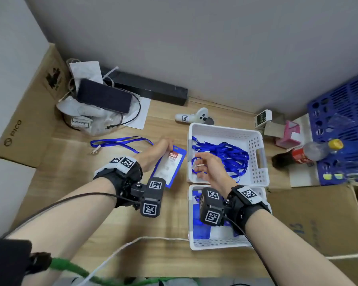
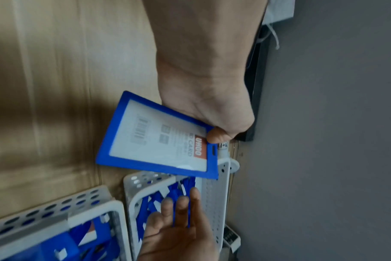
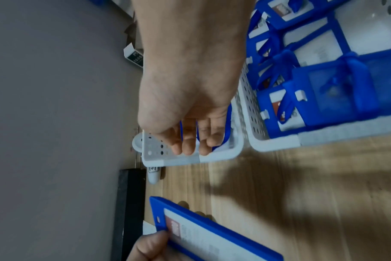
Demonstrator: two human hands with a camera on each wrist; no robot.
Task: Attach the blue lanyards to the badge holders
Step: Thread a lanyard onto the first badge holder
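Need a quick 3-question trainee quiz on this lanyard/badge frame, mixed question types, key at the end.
1. True or false: the left hand pinches the blue-framed plastic badge holder near its slotted end.
2. Multiple choice: the right hand reaches into which container? A) the far white perforated plastic basket of loose blue ribbon lanyards; B) the near white perforated basket of badge holders; C) the blue plastic crate.
3. Fill in: one separate blue lanyard lies on the wooden table, to the ____ of the left hand.

Key: 1 true; 2 A; 3 left.
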